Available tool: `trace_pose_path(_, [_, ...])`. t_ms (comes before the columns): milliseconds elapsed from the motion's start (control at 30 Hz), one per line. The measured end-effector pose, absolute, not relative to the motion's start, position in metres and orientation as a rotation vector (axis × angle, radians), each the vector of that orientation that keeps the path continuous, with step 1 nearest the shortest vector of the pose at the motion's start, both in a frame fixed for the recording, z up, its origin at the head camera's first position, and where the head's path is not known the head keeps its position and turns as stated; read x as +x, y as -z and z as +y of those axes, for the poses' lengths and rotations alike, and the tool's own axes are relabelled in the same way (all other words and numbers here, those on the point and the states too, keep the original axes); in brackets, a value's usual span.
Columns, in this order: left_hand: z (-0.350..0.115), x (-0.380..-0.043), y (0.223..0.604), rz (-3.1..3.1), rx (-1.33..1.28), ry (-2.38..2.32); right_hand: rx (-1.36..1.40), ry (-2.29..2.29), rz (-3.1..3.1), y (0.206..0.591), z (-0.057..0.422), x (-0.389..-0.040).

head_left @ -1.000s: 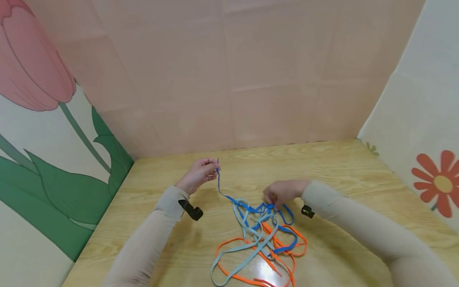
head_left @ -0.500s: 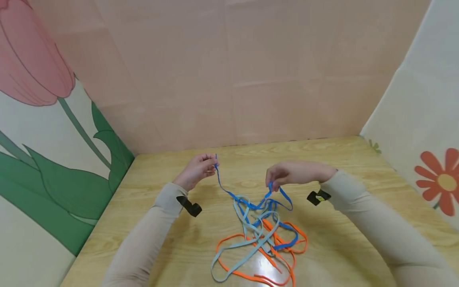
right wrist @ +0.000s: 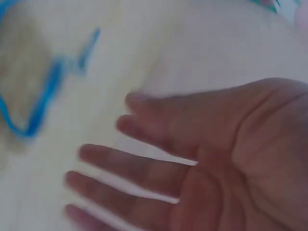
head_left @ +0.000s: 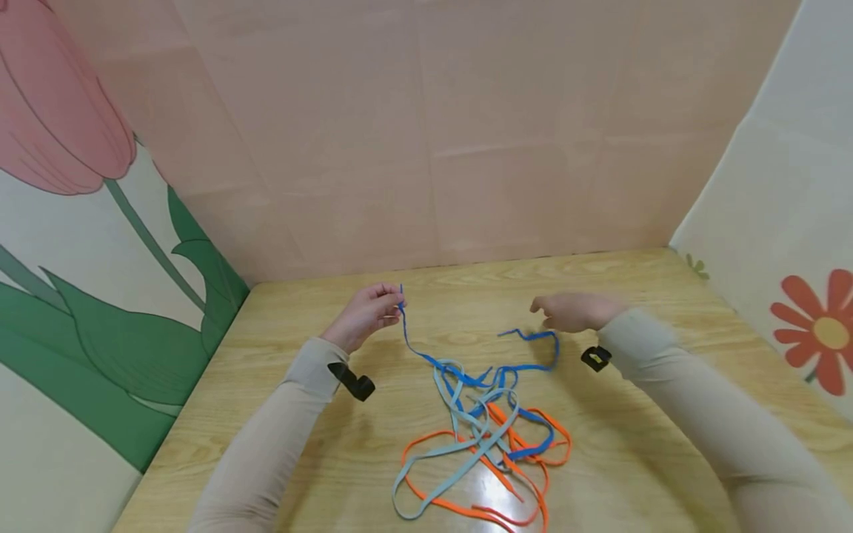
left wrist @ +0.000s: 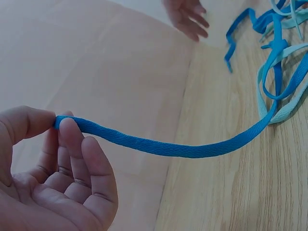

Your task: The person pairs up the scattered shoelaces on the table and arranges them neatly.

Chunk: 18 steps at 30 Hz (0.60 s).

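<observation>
Between thumb and fingertips, my left hand (head_left: pixel 365 314) pinches one end of a flat blue shoelace (left wrist: pixel 187 150). From there the lace sags down to a tangle on the table. My right hand (head_left: pixel 578 311) holds nothing; its fingers (right wrist: pixel 134 161) are spread and fairly straight in the right wrist view. Just left of and below that hand, the blue lace's loose tip lies in a bent curve on the wood. A pale mint shoelace (head_left: pixel 432 453) crosses the blue one in the tangle. Beneath and in front of them loops an orange shoelace (head_left: pixel 416 492).
The wooden table (head_left: pixel 320 459) runs back to a pink covered wall (head_left: pixel 426 148). A white panel with a red flower (head_left: pixel 826 333) stands at the right, and a tulip-printed panel (head_left: pixel 93 348) at the left. Each wrist wears a black strap mount (head_left: pixel 352 381).
My right hand first lifted a piece of the blue shoelace from the tangle, then let it go farther back and right. My left hand stays almost still, pinching its end.
</observation>
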<state>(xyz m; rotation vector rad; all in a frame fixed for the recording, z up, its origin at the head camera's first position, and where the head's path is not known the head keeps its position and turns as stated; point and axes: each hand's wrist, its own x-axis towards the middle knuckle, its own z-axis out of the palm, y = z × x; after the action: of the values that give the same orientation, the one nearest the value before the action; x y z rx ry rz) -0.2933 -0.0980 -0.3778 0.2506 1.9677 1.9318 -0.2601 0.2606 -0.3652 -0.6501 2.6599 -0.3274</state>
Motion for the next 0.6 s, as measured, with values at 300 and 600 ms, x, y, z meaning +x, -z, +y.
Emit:
trace_pose_path(300, [-0.097,-0.294,0.380,1.948,0.271,-1.937,-0.785,0.401,2.590,0.383,0.176,-0.245])
trace_pose_path(600, [-0.096,-0.291,0.380,1.940,0.287,-1.932,-0.727,0.296,2.614,0.414,0.129,-0.249])
